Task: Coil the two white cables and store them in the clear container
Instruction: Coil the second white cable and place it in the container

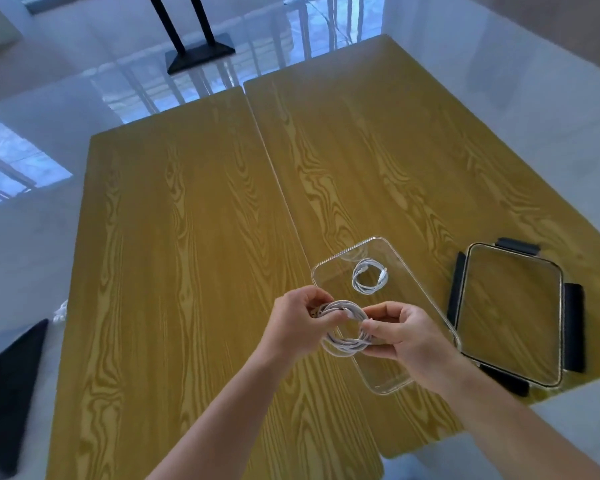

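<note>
A clear rectangular container (392, 252) stands open on the wooden table. One small coiled white cable (368, 280) lies inside it near the far end. A second, larger coil of white cable (347, 342) hangs in the air over the container's near left edge, held between both hands. My left hand (297, 322) pinches the coil's upper left side. My right hand (404, 336) pinches its right side between thumb and fingers. Parts of the coil are hidden behind my fingers.
The container's clear lid (510, 315) with dark clips lies flat to the right, close to the table's right edge. The table (174, 271) is two yellow wood-grain tops joined by a seam. A black stand base (200, 53) sits on the glossy floor beyond.
</note>
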`<action>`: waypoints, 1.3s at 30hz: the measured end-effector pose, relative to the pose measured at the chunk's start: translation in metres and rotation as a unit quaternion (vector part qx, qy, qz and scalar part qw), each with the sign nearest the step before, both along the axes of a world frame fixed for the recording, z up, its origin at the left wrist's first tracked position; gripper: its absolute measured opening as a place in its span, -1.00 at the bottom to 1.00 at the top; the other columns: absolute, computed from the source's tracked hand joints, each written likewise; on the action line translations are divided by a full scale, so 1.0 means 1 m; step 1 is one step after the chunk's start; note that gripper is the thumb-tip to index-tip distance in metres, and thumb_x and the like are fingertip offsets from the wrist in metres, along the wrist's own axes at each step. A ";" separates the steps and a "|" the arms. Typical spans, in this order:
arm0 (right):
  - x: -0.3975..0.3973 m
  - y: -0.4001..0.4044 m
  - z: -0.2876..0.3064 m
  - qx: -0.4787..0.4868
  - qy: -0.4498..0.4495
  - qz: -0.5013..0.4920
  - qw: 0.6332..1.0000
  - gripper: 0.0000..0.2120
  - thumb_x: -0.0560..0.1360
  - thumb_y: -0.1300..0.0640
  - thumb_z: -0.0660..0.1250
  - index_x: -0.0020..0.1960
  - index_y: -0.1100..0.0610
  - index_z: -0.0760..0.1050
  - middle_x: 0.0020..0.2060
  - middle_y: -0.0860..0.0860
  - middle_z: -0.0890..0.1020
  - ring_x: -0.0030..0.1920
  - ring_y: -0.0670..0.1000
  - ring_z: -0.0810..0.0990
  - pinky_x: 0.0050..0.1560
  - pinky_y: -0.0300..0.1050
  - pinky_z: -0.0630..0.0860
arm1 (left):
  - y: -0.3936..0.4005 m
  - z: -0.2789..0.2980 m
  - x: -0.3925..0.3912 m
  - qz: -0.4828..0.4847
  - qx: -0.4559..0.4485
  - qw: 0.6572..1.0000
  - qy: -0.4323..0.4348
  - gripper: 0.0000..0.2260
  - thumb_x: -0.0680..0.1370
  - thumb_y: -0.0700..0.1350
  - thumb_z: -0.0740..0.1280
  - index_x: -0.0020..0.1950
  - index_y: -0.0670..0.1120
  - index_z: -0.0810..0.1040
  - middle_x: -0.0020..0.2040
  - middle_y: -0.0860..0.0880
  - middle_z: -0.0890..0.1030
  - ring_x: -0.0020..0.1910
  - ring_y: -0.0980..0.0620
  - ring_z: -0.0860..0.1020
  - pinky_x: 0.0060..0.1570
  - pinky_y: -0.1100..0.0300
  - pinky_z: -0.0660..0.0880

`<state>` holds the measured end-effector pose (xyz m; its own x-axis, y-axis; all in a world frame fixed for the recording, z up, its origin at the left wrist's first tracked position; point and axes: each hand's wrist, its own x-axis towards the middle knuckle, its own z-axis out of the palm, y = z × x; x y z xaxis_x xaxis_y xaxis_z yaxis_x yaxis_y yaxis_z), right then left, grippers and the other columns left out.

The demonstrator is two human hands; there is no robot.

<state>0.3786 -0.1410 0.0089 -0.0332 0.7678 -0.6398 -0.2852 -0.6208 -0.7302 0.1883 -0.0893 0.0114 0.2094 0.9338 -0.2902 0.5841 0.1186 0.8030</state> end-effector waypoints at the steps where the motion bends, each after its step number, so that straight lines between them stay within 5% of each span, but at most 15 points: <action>1: 0.009 -0.001 -0.003 -0.006 -0.003 -0.001 1.000 -0.85 0.49 0.35 0.44 0.06 0.31 0.61 -0.09 0.25 0.74 -0.05 0.24 0.74 -0.12 0.02 0.70 | 0.003 -0.002 0.009 -0.028 0.014 0.999 0.025 -0.82 0.37 0.11 0.52 -0.14 0.05 0.66 -0.29 0.12 0.67 -0.32 0.25 0.60 -0.37 0.39 0.47; 7: 0.044 -0.003 -0.028 -0.044 -0.067 0.010 0.997 -0.84 0.47 0.34 0.47 0.04 0.25 0.65 -0.08 0.21 0.75 -0.07 0.15 0.75 -0.06 0.02 0.70 | 0.016 -0.020 0.046 -0.169 0.015 0.980 0.108 -0.84 0.48 0.04 0.47 0.01 0.02 0.68 -0.16 0.11 0.69 -0.17 0.19 0.63 -0.11 0.24 0.59; 11: 0.056 0.003 -0.044 -0.061 -0.146 0.058 0.986 -0.88 0.44 0.30 0.51 -0.05 0.16 0.67 -0.17 0.09 0.76 -0.17 0.02 0.76 -0.12 -0.04 0.71 | 0.025 -0.035 0.063 -0.226 -0.004 0.962 0.155 -0.88 0.51 0.02 0.44 -0.01 0.02 0.70 -0.23 0.11 0.68 -0.28 0.17 0.61 -0.28 0.34 0.54; 18: 0.051 0.018 -0.072 -0.091 -0.290 0.156 0.940 -0.86 0.45 0.26 0.51 -0.18 0.02 0.67 -0.27 -0.01 0.74 -0.32 -0.09 0.73 -0.34 -0.21 0.66 | 0.038 -0.062 0.087 -0.332 -0.059 0.899 0.279 -0.86 0.52 -0.25 0.30 -0.08 -0.06 0.62 -0.19 -0.05 0.63 -0.22 -0.08 0.63 -0.27 0.06 0.60; 24: 0.050 0.030 -0.078 -0.092 -0.376 0.246 0.889 -0.86 0.46 0.19 0.47 -0.14 -0.05 0.63 -0.26 -0.06 0.72 -0.28 -0.06 0.72 -0.20 -0.05 0.71 | 0.044 -0.081 0.095 -0.340 -0.085 0.890 0.292 -0.82 0.50 -0.30 0.26 -0.04 -0.12 0.62 -0.12 -0.13 0.65 -0.14 -0.15 0.64 -0.17 -0.08 0.63; 28: 0.050 0.032 -0.081 -0.067 -0.425 0.294 0.853 -0.84 0.49 0.15 0.41 -0.01 -0.10 0.56 -0.17 -0.09 0.68 -0.27 -0.07 0.66 -0.43 -0.18 0.54 | 0.046 -0.089 0.096 -0.343 -0.091 0.888 0.293 -0.84 0.47 -0.27 0.31 -0.05 -0.09 0.63 -0.13 -0.10 0.65 -0.17 -0.13 0.64 -0.17 -0.07 0.63; 39: 0.047 0.032 -0.092 -0.055 -0.418 0.321 0.848 -0.84 0.53 0.20 0.36 0.05 -0.02 0.61 -0.09 -0.04 0.69 -0.17 -0.03 0.65 -0.27 -0.17 0.60 | 0.053 -0.097 0.096 -0.374 -0.092 0.870 0.307 -0.73 0.50 -0.34 0.30 0.05 -0.04 0.67 -0.03 -0.01 0.69 -0.09 -0.04 0.63 -0.08 0.08 0.63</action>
<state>0.4256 -0.1088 -0.0833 0.0783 0.6975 -0.7123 0.7258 -0.5297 -0.4389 0.2840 -0.0363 -0.0860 0.4908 0.5291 -0.6922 0.8658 -0.3850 0.3197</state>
